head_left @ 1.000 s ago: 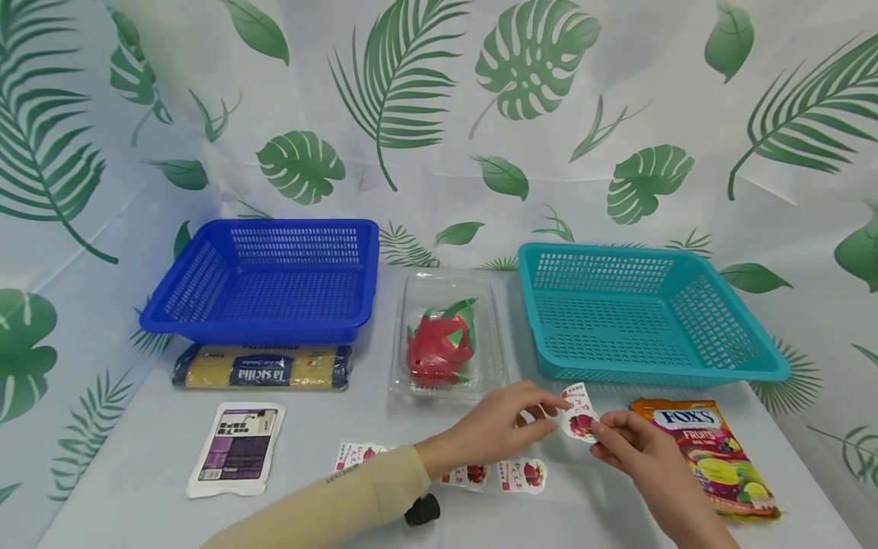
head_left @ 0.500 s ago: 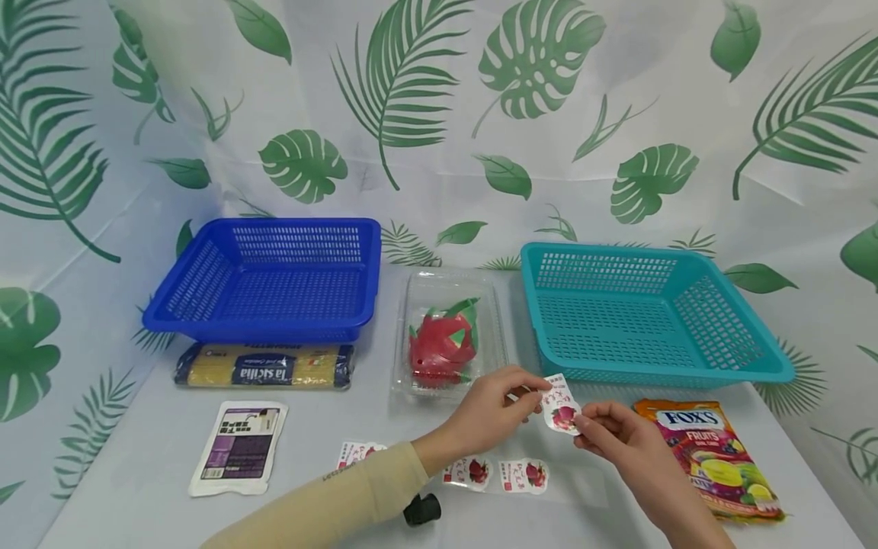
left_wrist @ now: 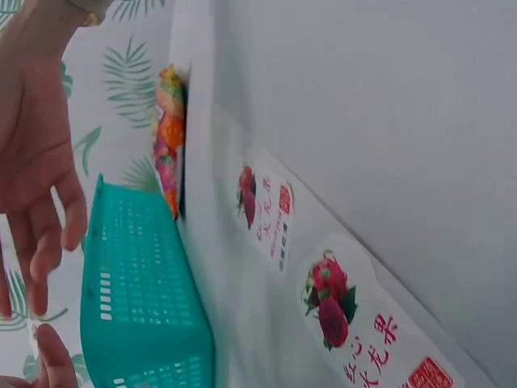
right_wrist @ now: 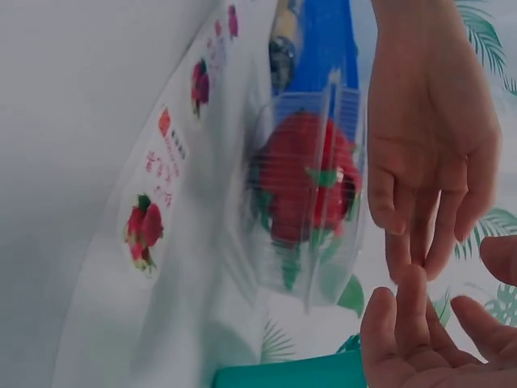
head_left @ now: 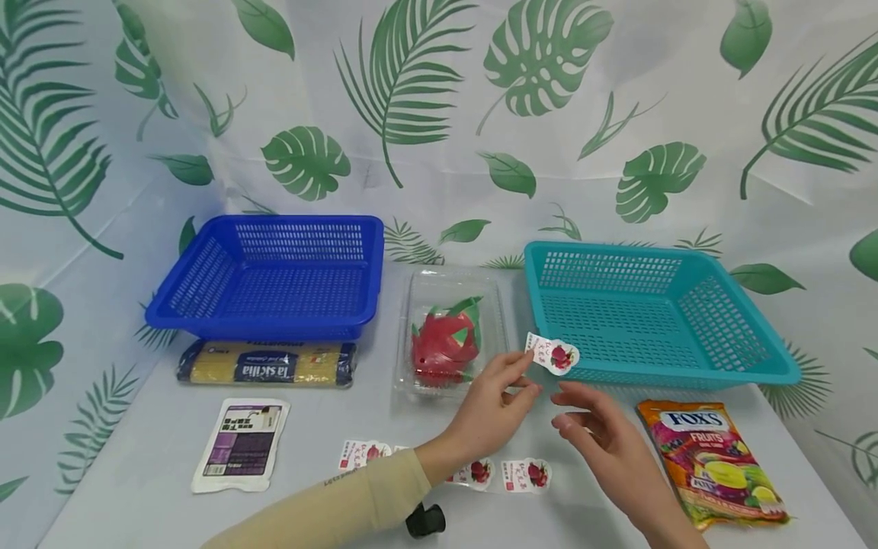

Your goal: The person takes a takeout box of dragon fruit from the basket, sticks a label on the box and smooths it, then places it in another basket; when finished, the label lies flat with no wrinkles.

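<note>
Left hand (head_left: pixel 483 412) up in the middle, and the sticker (head_left: pixel 554 354) is right there at its fingertips, tilted, in front of the near left corner of the teal basket (head_left: pixel 693 375)! Does finger meet thumb on it? Cannot tell. Right hand (head_left: pixel 613 454) just below, fingers loosely bent, thumb apart from them, a gap between it and the sticker. Beyond the left hand, the clear box (head_left: pixel 453 284), dragon fruit (head_left: pixel 446 347) inside. Down nearer, a row of stickers (head_left: pixel 527 476) on the table (head_left: pixel 158 511), partly hidden by the left arm, black object (head_left: pixel 427 521) just beside the sleeve (head_left: pixel 343 496). Over right, the sweets (head_left: pixel 716 461). Over left, the blue basket (head_left: pixel 274 329), spaghetti (head_left: pixel 264 364) just in front, then the pouch (head_left: pixel 241 446), lying flat.
</note>
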Demonstrator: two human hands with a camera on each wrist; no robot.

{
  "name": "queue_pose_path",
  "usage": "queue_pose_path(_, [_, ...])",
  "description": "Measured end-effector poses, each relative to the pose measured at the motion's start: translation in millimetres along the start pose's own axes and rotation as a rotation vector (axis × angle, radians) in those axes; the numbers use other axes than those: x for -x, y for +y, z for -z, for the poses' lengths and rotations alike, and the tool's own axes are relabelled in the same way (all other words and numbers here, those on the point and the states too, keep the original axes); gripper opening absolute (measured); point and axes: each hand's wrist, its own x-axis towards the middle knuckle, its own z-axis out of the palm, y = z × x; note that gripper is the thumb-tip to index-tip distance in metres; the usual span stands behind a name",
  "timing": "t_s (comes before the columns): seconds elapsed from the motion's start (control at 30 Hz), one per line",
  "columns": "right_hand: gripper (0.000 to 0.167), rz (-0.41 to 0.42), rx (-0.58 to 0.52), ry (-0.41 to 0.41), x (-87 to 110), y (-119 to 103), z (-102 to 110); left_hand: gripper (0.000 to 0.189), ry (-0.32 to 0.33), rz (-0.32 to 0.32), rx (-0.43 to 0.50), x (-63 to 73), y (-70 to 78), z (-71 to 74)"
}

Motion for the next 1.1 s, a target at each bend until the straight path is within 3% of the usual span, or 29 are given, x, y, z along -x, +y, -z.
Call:
queue_pose_path(0.17, [0.061, 0.105, 0.018, -0.014, -2.3, -6, -4, 0.054, -0.039, 0.027, 0.07, 3.1, 2.7, -3.4])
queue_pose_path(0.4, [0.06, 0.061, 0.063, -0.003, -13.2, -11, -5, 0.054, -0.091, -0.017, 0.093, 7.0, 3.2, -3.6])
queue_pose_path(0.57, [0.052, 0.057, 0.07, 0.07, -20.6, -9, -5, 0.051, -0.113, -0.028, 0.094, 8.6, 2.4, -2.3])
queue_pose_path(0.67, [0.045, 0.082, 0.029, 0.125, -25.4, -8, -4, 0.046, -0.091, -0.007, 0.088, 7.0, 1.3, -0.8])
queue_pose_path(0.83, [0.041, 0.066, -0.011, 0.161, -33.1, -10, 0, 0.035, 0.007, 0.026, 0.109, 0.9, 3.5, 5.1])
queue_pose_path(0.97, [0.037, 0.081, 0.0, 0.113, -37.5, -14, 5, 0.028, 0.063, 0.008, 0.129, -8.4, 7.8, 15.0])
queue_pose_path(1.1, [0.032, 0.114, 0.008, 0.009, -40.9, -16, 8, 0.024, 0.029, -0.006, 0.136, -16.5, 8.5, 24.3])
